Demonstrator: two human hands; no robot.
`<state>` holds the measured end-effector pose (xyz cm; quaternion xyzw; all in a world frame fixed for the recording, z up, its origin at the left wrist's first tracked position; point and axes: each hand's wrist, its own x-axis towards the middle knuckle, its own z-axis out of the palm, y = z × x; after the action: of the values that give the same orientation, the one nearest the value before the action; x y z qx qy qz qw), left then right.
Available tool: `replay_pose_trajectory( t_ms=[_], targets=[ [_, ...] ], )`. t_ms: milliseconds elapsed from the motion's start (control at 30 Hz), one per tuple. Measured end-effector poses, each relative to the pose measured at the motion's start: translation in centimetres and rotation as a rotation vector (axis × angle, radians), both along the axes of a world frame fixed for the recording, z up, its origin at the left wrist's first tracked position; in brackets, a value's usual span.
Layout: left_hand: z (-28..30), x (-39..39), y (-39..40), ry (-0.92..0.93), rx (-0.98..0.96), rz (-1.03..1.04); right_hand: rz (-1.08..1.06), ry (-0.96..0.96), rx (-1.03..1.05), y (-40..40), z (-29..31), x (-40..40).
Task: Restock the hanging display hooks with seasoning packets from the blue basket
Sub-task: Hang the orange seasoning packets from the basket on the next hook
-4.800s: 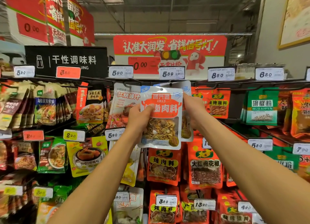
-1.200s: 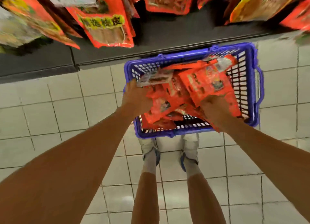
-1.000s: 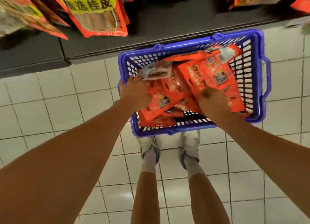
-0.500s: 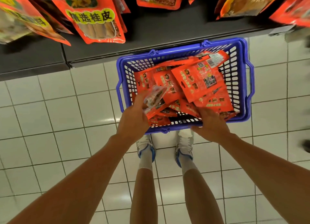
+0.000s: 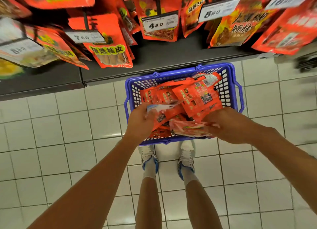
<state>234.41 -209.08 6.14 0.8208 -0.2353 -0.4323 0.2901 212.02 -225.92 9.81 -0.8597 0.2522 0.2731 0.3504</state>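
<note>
The blue basket (image 5: 229,77) stands on the tiled floor just in front of my feet, piled with several orange-red seasoning packets (image 5: 197,98). My left hand (image 5: 139,120) grips a packet with a clear, pale top (image 5: 163,108) over the basket's near left side. At the near right side, my right hand (image 5: 226,124) holds a flat red and pale packet (image 5: 187,127) by its end, just above the pile. More packets hang from the display hooks (image 5: 157,2) above, with white price tags.
A dark base shelf (image 5: 154,60) runs along the floor behind the basket. Hanging packets such as the cinnamon pack (image 5: 109,55) reach down over it. White floor tiles (image 5: 60,125) spread to the left and right. My white and blue shoes (image 5: 149,158) stand right behind the basket.
I went from holding a packet at the upper hooks to bending over the basket. In the last second both hands drew back from the pile, each lifting a packet.
</note>
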Motion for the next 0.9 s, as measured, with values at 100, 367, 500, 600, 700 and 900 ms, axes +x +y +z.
replay_pose_trajectory(
  t_ms=[100,367,500,600,700,900],
  targets=[
    [3.5,-0.5,-1.6,0.087,-0.077,0.069,-0.37,-0.197,0.057,-1.7,4.2,2.0],
    [16.2,-1.6,-4.2,0.396,-0.293,0.602,-1.404,-0.639,0.634,-2.6,15.0,7.7],
    [24.4,-0.3,-4.1,0.375,-0.421,0.73,-1.457,-0.716,0.693,-2.4,20.9,9.8],
    [30.8,1.9,-3.1,0.308,-0.521,0.745,-1.417,-0.768,0.741,-2.3,26.1,11.1],
    [37.9,4.3,-2.0,0.209,-0.626,0.722,-1.319,-0.843,0.715,-2.2,32.4,12.6],
    [52.7,8.6,0.5,0.045,-0.819,0.621,-1.143,-1.036,0.602,-2.1,47.0,16.3]
  ],
)
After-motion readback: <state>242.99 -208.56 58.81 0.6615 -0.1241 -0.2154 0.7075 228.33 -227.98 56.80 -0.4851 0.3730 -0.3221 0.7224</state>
